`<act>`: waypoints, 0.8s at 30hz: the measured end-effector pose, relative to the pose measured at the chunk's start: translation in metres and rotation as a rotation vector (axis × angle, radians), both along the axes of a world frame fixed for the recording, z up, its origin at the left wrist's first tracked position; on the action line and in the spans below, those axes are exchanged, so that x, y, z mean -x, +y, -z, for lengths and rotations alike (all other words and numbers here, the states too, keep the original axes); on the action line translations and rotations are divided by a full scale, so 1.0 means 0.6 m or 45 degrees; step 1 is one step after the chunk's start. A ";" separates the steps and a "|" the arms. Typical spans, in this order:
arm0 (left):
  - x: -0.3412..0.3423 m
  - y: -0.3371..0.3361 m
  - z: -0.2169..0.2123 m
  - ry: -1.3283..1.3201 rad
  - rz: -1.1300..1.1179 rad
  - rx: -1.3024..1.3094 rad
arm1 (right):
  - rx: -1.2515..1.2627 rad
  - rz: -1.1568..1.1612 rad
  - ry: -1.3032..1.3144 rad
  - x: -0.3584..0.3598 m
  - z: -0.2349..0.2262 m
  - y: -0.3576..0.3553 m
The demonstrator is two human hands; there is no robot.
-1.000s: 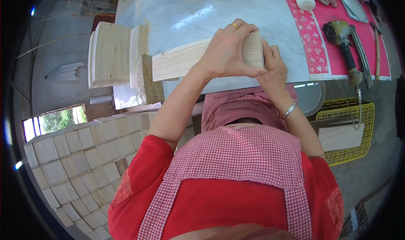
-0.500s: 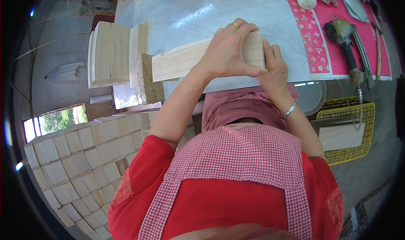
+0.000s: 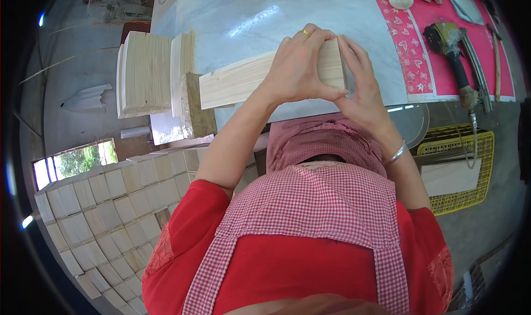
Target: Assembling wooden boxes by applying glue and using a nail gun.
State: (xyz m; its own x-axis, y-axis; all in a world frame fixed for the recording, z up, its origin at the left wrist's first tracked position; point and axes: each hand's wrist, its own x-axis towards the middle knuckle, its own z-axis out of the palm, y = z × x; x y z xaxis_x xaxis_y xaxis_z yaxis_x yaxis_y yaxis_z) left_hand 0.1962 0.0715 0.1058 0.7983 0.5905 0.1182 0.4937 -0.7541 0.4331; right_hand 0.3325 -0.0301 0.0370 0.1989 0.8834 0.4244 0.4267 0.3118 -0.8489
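A long pale wooden block [image 3: 238,85] lies across the near edge of a grey marble tabletop [image 3: 265,21]. My left hand [image 3: 296,68], with a gold ring on one finger, grips the block's right part from above. My right hand [image 3: 359,85], a silver bangle on its wrist, presses against the block's right end. Both hands close around the same end of the block. Its left end sticks out toward a stack of wood slats [image 3: 145,74].
More upright slats [image 3: 191,102] stand at the table's left edge. A pink cloth [image 3: 437,55] on the right carries a nail gun [image 3: 451,49] and hand tools. A yellow crate [image 3: 462,171] sits lower right. Rows of square wood pieces [image 3: 105,204] fill the lower left.
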 end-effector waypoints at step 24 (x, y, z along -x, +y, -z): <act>-0.001 0.001 0.003 0.009 -0.008 -0.040 | 0.097 -0.055 0.317 0.029 -0.015 -0.097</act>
State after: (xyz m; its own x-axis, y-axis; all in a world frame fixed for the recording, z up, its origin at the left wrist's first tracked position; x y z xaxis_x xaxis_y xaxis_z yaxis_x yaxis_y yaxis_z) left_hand 0.1968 0.0722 0.1038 0.7954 0.5917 0.1311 0.5016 -0.7642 0.4055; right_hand 0.3153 -0.0885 0.0460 0.2500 0.9209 0.2989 0.1892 0.2564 -0.9479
